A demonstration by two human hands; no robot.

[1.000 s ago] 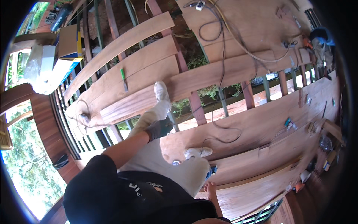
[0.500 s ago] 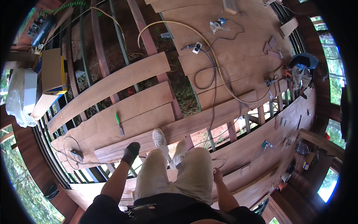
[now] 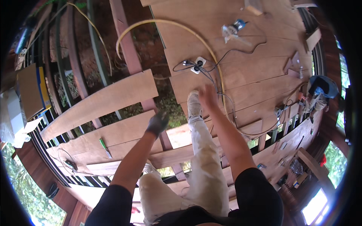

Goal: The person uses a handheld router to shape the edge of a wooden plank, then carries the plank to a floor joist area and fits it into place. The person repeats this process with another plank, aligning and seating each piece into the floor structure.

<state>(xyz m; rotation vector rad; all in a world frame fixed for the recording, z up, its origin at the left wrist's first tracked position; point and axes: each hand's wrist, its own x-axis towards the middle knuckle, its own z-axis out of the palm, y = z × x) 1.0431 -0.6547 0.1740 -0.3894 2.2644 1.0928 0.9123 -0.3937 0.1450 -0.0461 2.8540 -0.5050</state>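
Observation:
My left hand [image 3: 158,123], in a dark glove, reaches forward over the gap beside the short floor boards [image 3: 130,128]. Its fingers are smeared, and I see nothing held in it. My bare right hand [image 3: 208,96] is above the edge of the large boarded floor [image 3: 241,88], beside my right shoe [image 3: 194,105]. Motion blurs its fingers too. Close ahead of it lies a white socket block [image 3: 198,65] with black plugs and cables. A green-handled chisel-like tool [image 3: 105,148] lies on the boards at the left.
Open joists [image 3: 77,69] with soil below lie at the far left. A yellow hose [image 3: 211,44] loops over the floor. A blue-topped power tool [image 3: 235,28] stands farther off. Another person [image 3: 320,90] crouches at the right. Cardboard boxes [image 3: 30,90] stand at the left.
I have stepped forward, my right foot landing on the far boarded floor. Both hands have risen and swung forward from beside my legs. The long loose plank now lies under my legs.

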